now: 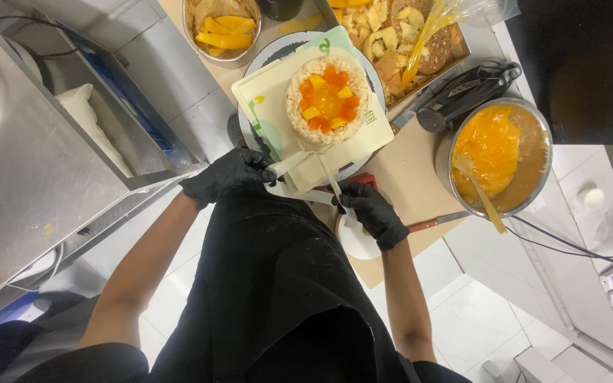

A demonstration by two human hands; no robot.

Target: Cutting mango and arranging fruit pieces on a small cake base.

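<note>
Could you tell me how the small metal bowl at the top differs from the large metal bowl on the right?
The small metal bowl holds solid yellow fruit slices; the large metal bowl holds smooth orange puree. The large one has a spatula resting in it; the small one has no utensil. The small one sits beyond the cake, the large one to its right. Both are round, shiny steel.

So I count one round cream cake topped with orange fruit cubes (328, 101), two black-gloved hands (230, 175) (372, 211), two round steel bowls (223, 30) (499, 156), one rectangular tray of cake scraps (402, 35) and one red-handled knife (435, 223).
</note>
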